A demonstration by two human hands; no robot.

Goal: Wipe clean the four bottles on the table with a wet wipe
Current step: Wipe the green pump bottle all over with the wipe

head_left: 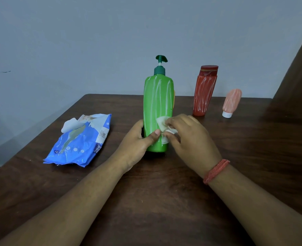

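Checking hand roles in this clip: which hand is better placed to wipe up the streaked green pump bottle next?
Right. The right hand already pinches the crumpled white wet wipe against the tall green plastic pump bottle, while the left hand grips the bottle's base, steadying it.

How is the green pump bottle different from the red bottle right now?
The green pump bottle is taller and has a pump top; the red bottle has a flat cap. The left hand grips the green one while the right hand wipes it; the red one stands untouched. Both show white streaks.
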